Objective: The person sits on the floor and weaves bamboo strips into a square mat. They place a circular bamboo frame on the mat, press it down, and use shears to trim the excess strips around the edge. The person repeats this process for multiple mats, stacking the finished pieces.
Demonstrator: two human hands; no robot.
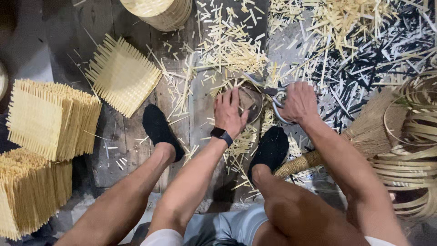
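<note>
While the left hand (230,113) presses flat, fingers spread, on the woven piece (249,101) on the floor between both feet, the right hand (298,102) grips the shears (269,93); I'd trim close, keeping those fingers clear.

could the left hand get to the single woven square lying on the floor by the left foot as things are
Probably yes. The left hand presses on a round piece between the feet, and the woven square lies flat with nothing on it. Only the left foot and loose bamboo offcuts lie between; it would first have to let go.
</note>
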